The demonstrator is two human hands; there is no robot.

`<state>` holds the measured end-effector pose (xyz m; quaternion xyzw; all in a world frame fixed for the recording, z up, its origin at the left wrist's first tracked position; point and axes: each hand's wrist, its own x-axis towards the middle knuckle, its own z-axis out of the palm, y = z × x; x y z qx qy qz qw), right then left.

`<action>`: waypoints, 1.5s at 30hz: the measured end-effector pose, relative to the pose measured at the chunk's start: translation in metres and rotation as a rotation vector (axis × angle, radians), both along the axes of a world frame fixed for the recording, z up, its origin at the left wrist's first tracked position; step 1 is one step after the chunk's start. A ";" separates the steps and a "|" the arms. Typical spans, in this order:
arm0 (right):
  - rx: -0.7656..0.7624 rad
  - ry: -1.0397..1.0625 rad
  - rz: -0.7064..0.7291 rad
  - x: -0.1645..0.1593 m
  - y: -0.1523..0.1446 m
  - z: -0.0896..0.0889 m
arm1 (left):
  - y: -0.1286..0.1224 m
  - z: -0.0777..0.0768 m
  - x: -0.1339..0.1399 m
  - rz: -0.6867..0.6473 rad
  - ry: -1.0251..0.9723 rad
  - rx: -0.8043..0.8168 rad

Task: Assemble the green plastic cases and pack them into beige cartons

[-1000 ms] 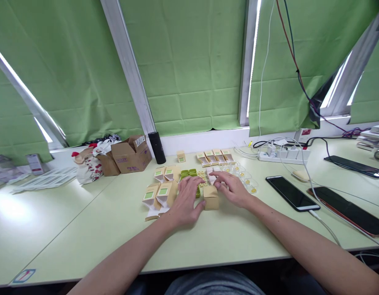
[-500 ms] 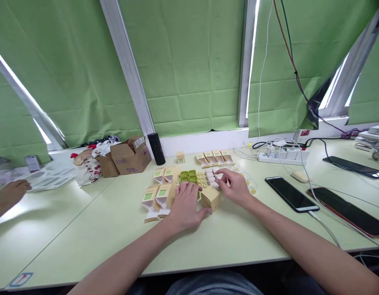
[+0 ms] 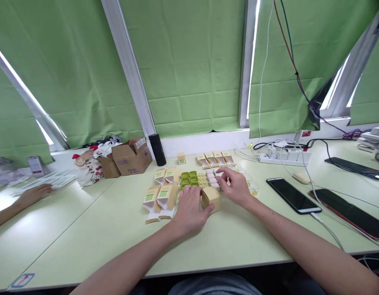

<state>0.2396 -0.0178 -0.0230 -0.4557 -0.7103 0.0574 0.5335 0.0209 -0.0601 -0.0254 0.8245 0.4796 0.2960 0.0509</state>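
The left hand (image 3: 191,211) has hold of a small tan box (image 3: 211,198), thumb on its near side and fingers around its left. This box is on the near part of the pale desk (image 3: 235,241), between the two hands and turned at an angle. The right hand (image 3: 234,187) is just beyond the box's right side, its fingers bent near the pale pink pieces (image 3: 212,177); whether it grips anything cannot be told.

Left of the pink pieces are small yellow pieces (image 3: 202,179), then green cups (image 3: 189,176). Four open boxes (image 3: 167,193) with green labels lie left of the cups, and another four stand in a row (image 3: 218,159) behind the pink pieces. Clear plastic pieces (image 3: 253,191) lie partly behind the right hand. Farther right, a black phone (image 3: 294,194) lies with a white cable plugged in. At the far left, another person's hand (image 3: 37,193) reaches over the desk beside white sheets (image 3: 62,179).
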 end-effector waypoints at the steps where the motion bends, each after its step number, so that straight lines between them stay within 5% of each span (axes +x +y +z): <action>1: -0.009 0.022 -0.001 0.001 0.001 0.002 | 0.001 0.001 -0.001 -0.012 -0.036 -0.014; 10: -0.078 0.214 0.110 -0.008 0.012 0.029 | 0.022 0.004 -0.012 -0.065 -0.438 -0.024; 17: -0.034 0.180 0.244 -0.034 -0.003 0.022 | 0.034 0.002 -0.018 -0.149 -0.612 0.020; 29: 0.073 -0.078 0.223 -0.043 -0.019 -0.001 | 0.022 -0.003 -0.019 -0.113 -0.203 0.398; 45: 0.117 -0.168 0.164 -0.050 -0.028 -0.006 | 0.026 -0.009 -0.022 -0.077 0.032 0.592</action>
